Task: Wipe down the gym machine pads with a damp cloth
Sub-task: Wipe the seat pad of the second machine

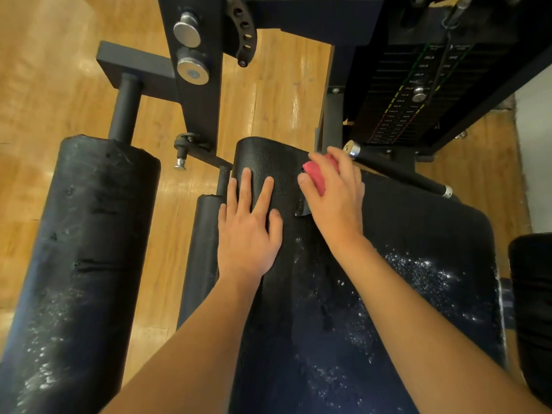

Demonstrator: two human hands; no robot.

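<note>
Fingers (343, 165) of our right hand (334, 201) curl round a bunched pink cloth (317, 174), pressing it onto the far end of the seat pad (418, 234), just beside a torn vinyl flap (302, 211). Our left hand (248, 231) lies flat, fingers (264, 198) straight and spread, likely bracing the pad against the stroke. We note white specks (418, 270) across the near half; wiping judged far from complete.
</note>
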